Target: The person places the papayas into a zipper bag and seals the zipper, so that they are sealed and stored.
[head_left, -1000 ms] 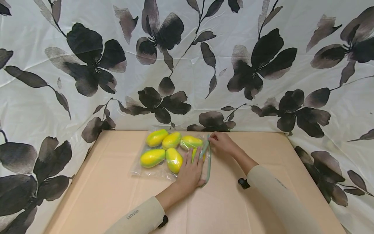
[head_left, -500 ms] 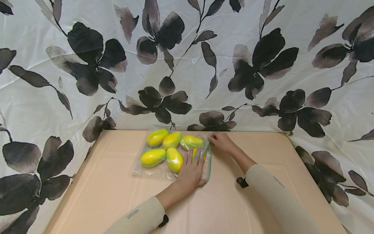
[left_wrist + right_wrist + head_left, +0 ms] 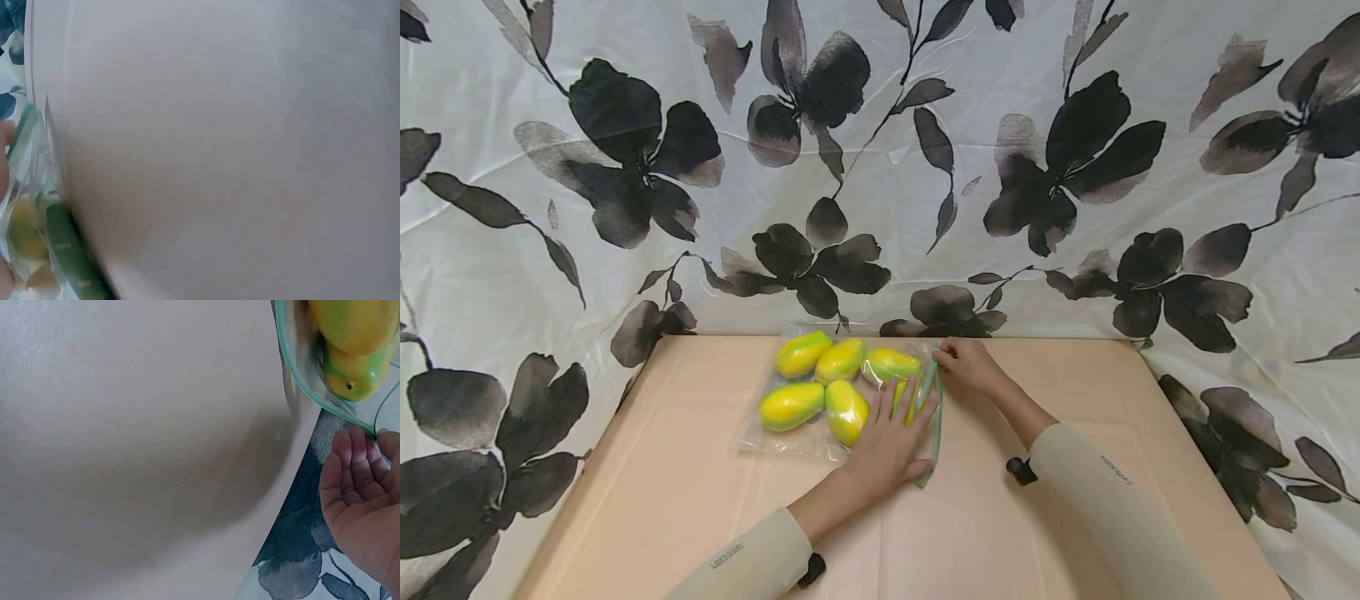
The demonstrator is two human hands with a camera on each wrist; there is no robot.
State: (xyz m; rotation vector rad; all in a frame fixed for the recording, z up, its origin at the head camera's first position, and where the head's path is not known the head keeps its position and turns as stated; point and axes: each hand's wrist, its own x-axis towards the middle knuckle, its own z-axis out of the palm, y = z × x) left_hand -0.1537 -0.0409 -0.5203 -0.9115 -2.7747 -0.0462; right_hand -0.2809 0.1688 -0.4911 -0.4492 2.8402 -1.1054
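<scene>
A clear zip bag (image 3: 758, 442) with a green zip edge (image 3: 937, 433) lies flat near the far side of the board. Several yellow-green mangoes (image 3: 792, 407) are inside it. My left hand (image 3: 883, 446) rests on the bag's right part with fingers spread, covering part of a mango; its thumb is by the near end of the zip edge. With thumb and fingertips my right hand (image 3: 972, 367) pinches the far corner of that edge. In the right wrist view, the right hand (image 3: 362, 506) holds the corner, and the bag's mouth (image 3: 297, 378) bows apart around the mangoes.
The bag lies on a large beige board (image 3: 700, 517). Behind its far edge hangs a white cloth (image 3: 925, 208) printed with dark flowers, which also shows at both sides.
My left hand's fingers have spread wider, and its thumb has shifted slightly toward the zip edge's near end. The right hand keeps its pinch at the far corner.
</scene>
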